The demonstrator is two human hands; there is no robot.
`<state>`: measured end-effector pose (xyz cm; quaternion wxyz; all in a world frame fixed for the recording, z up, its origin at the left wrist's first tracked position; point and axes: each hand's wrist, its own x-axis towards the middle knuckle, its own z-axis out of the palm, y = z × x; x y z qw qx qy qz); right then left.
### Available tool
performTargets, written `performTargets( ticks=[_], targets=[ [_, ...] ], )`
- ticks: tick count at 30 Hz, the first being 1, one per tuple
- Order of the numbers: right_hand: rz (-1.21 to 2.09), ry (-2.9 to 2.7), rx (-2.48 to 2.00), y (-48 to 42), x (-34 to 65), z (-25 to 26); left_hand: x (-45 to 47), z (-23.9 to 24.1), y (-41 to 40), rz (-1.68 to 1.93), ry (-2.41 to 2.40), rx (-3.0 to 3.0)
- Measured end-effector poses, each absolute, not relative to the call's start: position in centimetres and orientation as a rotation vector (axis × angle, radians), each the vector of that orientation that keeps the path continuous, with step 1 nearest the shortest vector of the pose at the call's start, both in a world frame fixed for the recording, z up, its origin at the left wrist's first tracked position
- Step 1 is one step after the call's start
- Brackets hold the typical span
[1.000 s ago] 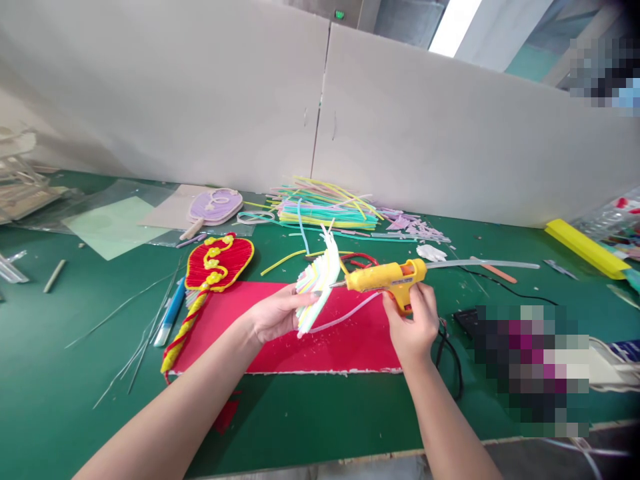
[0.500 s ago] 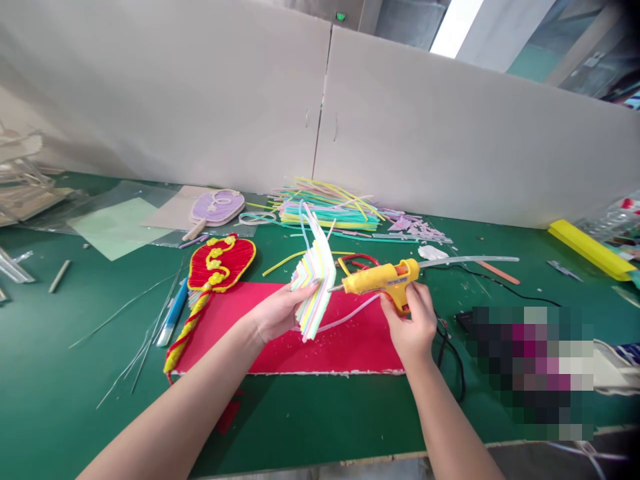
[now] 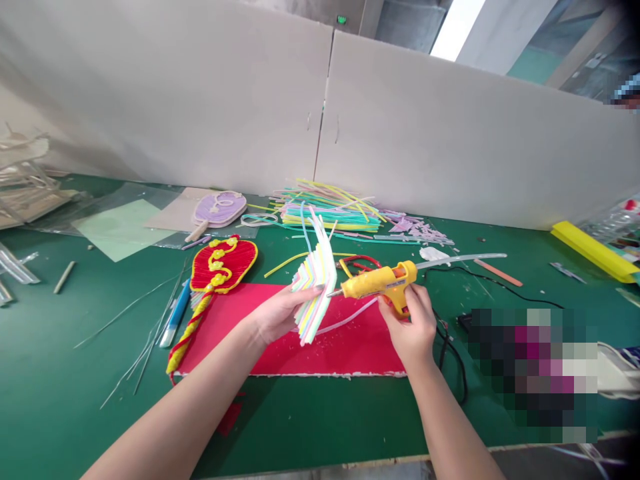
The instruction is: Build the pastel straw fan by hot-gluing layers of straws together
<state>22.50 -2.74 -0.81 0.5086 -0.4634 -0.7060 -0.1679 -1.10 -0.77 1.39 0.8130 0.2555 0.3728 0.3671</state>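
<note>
My left hand [image 3: 280, 312] grips a layered piece of bent pastel straws [image 3: 320, 280], striped white, yellow, pink and mint, with loose ends sticking up at its top. In my right hand [image 3: 413, 323] is a yellow glue gun [image 3: 383, 281], its nozzle pointing left, at or very close to the near straw's edge by my left thumb. A long clear glue stick [image 3: 463, 258] juts from the gun's back. Beneath both hands lies a red board [image 3: 330, 357] with a ragged white front edge. One pale straw [image 3: 345, 320] stretches across behind the hands.
A red and yellow fan [image 3: 225, 263] lies at the left, beside a blue-handled tool [image 3: 176, 310] and thin wires. Farther back are a purple fan [image 3: 220, 208] and a heap of coloured straws [image 3: 327, 217]. A black cord [image 3: 460, 373] runs at the right, near a yellow bar [image 3: 593, 252].
The glue gun has shifted slightly left, its nozzle nearer the straw piece. My left hand keeps its hold, and the view has moved very slightly.
</note>
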Motion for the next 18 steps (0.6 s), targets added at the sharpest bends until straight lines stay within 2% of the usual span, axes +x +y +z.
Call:
performTargets(
  ticks=[18],
  targets=[
    [-0.369, -1.708, -1.11, -2.72, 22.49, -0.72, -1.14, 1.46, -0.59, 0.82, 0.857, 0.484]
  ],
)
